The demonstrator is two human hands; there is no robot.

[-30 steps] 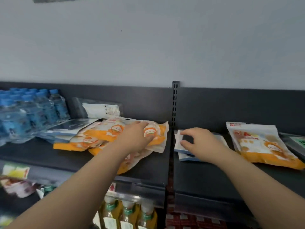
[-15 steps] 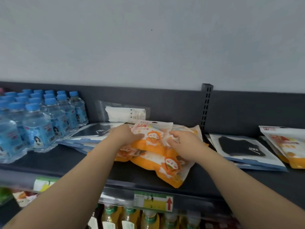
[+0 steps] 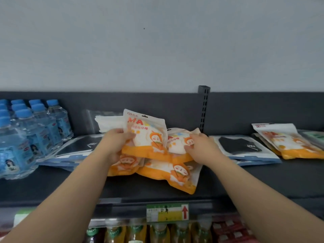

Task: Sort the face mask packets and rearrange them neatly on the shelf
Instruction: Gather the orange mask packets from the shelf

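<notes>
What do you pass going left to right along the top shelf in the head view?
Water bottles, black mask packets lying flat, left hand, orange cartoon packets gripped by both hands, right hand, single black mask packet, second orange stack, green packet.

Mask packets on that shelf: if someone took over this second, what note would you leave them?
Left hand: grips the top orange packet, tipped up off the pile.
Right hand: grips the second orange packet beside it.
Loose orange pile lies skewed on the shelf; black packets to its left, another black packet and more orange packets to its right, a white packet behind.
Done: kinds not yet grouped.
Left: square up the orange ones, group each kind.
</notes>
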